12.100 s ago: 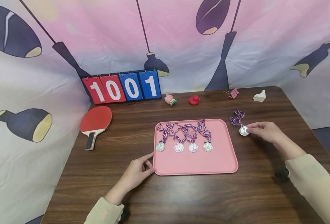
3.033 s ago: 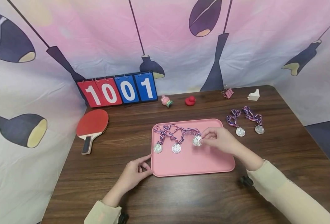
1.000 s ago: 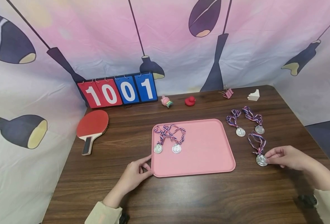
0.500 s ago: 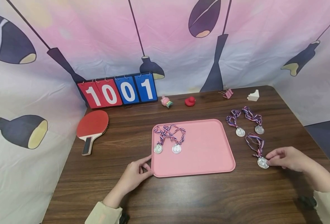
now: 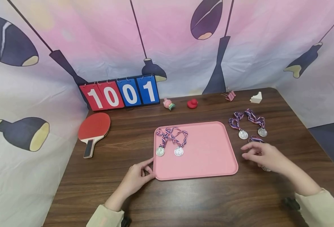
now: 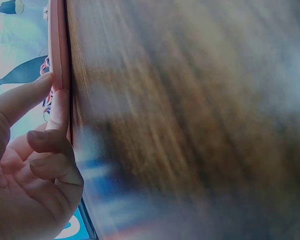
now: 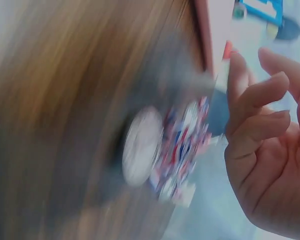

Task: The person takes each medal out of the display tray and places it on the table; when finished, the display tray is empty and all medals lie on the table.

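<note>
A pink tray (image 5: 204,160) lies mid-table, bearing two silver medals (image 5: 160,151) with striped ribbons near its left side. My left hand (image 5: 134,181) touches the tray's left edge with spread thumb and index finger; in the left wrist view these fingertips (image 6: 46,80) press the pink rim (image 6: 60,45). Right of the tray my right hand (image 5: 269,157) hovers with nothing in its loosely bent fingers. It partly hides a third table medal (image 5: 265,169), blurred in the right wrist view, where its disc (image 7: 142,145) shows. Two other medals (image 5: 243,134) lie behind it, ribbons pointing away.
Along the back stand a scoreboard (image 5: 120,94) reading 10 and 01, a pink figurine (image 5: 168,104), a red rubber duck (image 5: 192,103), a pink binder clip (image 5: 230,95) and a white block (image 5: 256,98). A red table tennis paddle (image 5: 94,126) lies at left.
Since 12 s ago, two medals have come from the tray to the table. In the last half second my right hand has let go of the nearest and moved left. My left hand stays put.
</note>
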Motion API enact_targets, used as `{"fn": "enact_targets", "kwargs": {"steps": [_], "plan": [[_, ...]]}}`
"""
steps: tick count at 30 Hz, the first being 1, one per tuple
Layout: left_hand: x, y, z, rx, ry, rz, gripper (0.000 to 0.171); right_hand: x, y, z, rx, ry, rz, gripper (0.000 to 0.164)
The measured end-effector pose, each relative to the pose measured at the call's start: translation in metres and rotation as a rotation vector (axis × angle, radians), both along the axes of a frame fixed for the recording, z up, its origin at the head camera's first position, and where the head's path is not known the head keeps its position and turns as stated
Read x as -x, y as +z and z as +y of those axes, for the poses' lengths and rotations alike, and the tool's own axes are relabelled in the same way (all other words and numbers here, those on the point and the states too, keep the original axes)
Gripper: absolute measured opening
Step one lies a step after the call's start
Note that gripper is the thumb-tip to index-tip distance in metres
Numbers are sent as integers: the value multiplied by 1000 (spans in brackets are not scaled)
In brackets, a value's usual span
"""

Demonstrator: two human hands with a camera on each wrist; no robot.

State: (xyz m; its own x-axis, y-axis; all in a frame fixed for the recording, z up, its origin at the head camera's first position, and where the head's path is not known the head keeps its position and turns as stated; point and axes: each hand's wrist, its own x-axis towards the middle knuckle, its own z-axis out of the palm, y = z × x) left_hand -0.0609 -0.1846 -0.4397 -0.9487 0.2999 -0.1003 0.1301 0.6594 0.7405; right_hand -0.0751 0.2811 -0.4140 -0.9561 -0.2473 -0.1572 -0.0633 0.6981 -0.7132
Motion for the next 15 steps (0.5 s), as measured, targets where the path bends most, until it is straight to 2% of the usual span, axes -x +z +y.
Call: {"fn": "enact_targets", "kwargs": {"steps": [5,15], "plan": [[0,-1,1,1,22,3,48,5,-10,-21,57,73,-58,42],[4,2,0,-5,64,28,44,2,-22,-23,29,57,-41,57]]}}
